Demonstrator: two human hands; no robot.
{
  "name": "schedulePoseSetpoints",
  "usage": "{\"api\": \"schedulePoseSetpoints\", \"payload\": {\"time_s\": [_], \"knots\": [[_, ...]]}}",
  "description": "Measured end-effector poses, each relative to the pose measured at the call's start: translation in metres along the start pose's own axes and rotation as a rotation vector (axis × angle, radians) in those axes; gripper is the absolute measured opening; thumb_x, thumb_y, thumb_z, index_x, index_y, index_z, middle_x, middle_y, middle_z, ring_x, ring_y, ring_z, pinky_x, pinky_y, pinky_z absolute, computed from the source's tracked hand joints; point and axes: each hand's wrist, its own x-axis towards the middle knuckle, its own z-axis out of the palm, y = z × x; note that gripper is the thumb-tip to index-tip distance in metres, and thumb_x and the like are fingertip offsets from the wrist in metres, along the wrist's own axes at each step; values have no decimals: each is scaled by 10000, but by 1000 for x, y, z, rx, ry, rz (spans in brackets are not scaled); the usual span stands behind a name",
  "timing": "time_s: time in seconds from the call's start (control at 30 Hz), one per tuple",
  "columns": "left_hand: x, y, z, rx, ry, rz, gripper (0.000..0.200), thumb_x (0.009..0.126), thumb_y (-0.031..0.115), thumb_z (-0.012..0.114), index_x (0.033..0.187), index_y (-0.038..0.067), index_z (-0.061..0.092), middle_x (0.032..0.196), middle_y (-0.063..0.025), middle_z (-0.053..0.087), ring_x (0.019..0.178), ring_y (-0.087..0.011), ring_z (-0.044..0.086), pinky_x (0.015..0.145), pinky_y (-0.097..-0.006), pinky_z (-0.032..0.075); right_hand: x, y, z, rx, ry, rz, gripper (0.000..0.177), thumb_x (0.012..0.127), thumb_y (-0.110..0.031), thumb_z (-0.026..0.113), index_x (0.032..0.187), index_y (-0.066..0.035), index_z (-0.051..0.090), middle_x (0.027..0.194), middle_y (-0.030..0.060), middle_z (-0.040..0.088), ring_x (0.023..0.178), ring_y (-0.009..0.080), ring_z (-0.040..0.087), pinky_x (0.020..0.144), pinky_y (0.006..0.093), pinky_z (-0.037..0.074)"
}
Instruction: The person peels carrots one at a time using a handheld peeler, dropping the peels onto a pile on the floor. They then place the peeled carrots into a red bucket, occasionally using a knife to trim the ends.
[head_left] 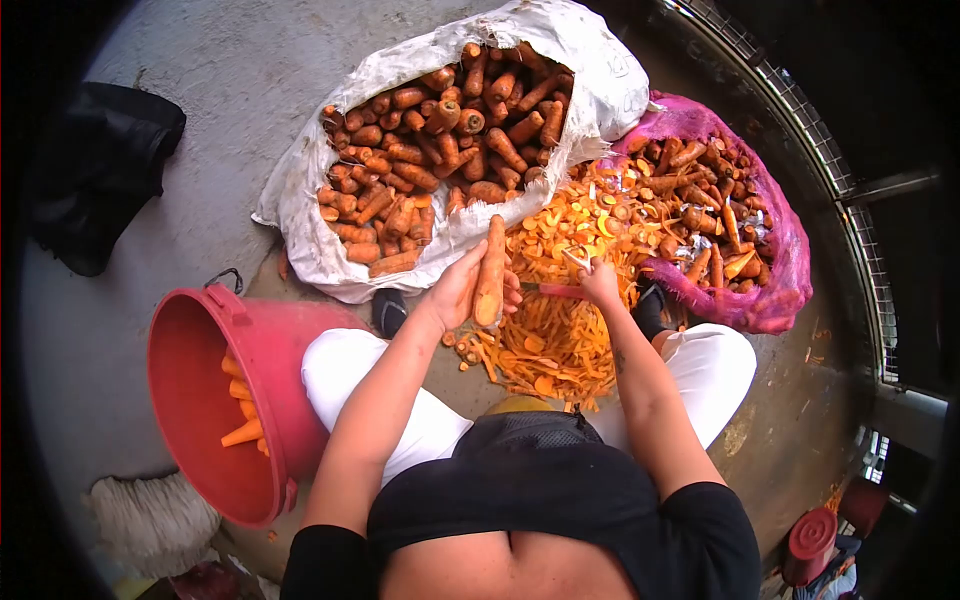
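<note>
My left hand [456, 288] is closed around an unpeeled carrot [491, 270], held upright with its thick end toward me and a paler patch there. In my right hand [600, 284] is a peeler [562, 290] with a reddish part pointing at the carrot and a whitish part above it; the fingers hide some of it. The peeler is just right of the carrot. Below both hands spreads a heap of orange peelings [560, 350] with cut carrot ends among them. Beyond my left hand, a white sack [300, 200] gapes open, full of unpeeled carrots [445, 150].
A pink mesh sack [785, 250] of carrots and scraps stands at the right. To my left a red bucket [180, 400] lies tipped, with several peeled carrots [243, 432] inside. A dark cloth or bag [105, 165] lies far left. A metal grating [820, 140] curves along the right.
</note>
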Motion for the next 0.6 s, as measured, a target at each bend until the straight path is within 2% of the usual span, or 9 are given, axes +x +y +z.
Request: {"api": "schedulePoseSetpoints", "payload": {"time_s": [0.13, 0.2, 0.27, 0.3, 0.37, 0.47, 0.57, 0.6], "knots": [[-7, -3, 12, 74, 229, 50, 432, 938, 491, 450, 1087, 86, 469, 814, -98, 593, 685, -220, 625, 626, -358, 541, -9, -3, -3, -83, -122, -69, 310, 812, -237, 595, 1011, -3, 554, 951, 256, 613, 891, 402, 598, 780, 456, 474], [-4, -10, -2, 88, 298, 61, 421, 921, 494, 489, 1077, 103, 460, 787, -87, 585, 647, -203, 612, 592, -339, 529, -14, -3, 1, -165, -139, -86, 345, 812, -250, 603, 1052, -10, 536, 1046, 261, 587, 942, 403, 583, 807, 459, 470], [3, -20, -17, 37, 361, 73, 412, 907, 504, 514, 1048, 123, 447, 744, -68, 570, 570, -184, 577, 541, -317, 502, -18, -4, 2, -130, -128, -50, 381, 811, -269, 616, 1079, -16, 521, 1118, 263, 549, 985, 405, 565, 829, 462, 466], [4, -22, -21, 12, 431, 72, 400, 914, 488, 510, 1050, 118, 446, 748, -73, 569, 580, -189, 577, 546, -322, 503, -18, -2, 5, -113, -124, -33, 399, 810, -279, 622, 1092, -19, 513, 1153, 263, 529, 1006, 406, 557, 840, 464, 464], [7, -27, -31, -40, 571, 71, 374, 927, 455, 501, 1053, 107, 444, 756, -83, 569, 599, -198, 576, 557, -334, 503, -15, 3, 10, -91, -110, -38, 425, 790, -285, 646, 1088, -12, 515, 1115, 270, 540, 975, 418, 561, 824, 457, 465], [15, -19, -51, -146, 610, 46, 281, 949, 355, 461, 1042, 90, 449, 774, -102, 565, 659, -220, 582, 606, -362, 510, -18, 6, 9, -118, -126, -59, 473, 762, -305, 680, 1100, -21, 510, 1099, 260, 552, 979, 414, 566, 816, 451, 469], [23, 4, -64, -202, 555, 228, 240, 947, 274, 418, 1046, 59, 460, 847, -130, 571, 779, -243, 582, 711, -404, 514, -23, 0, -3, -212, -217, -110, 527, 731, -317, 711, 1125, -43, 493, 1110, 234, 561, 989, 397, 575, 813, 450, 477], [26, 18, -46, -400, 617, 357, 248, 935, 233, 412, 1064, 31, 476, 977, -146, 566, 878, -248, 570, 848, -410, 486, -24, -1, -6, -251, -257, -127, 546, 720, -319, 721, 1134, -51, 486, 1114, 224, 565, 989, 391, 579, 811, 450, 481]]}}
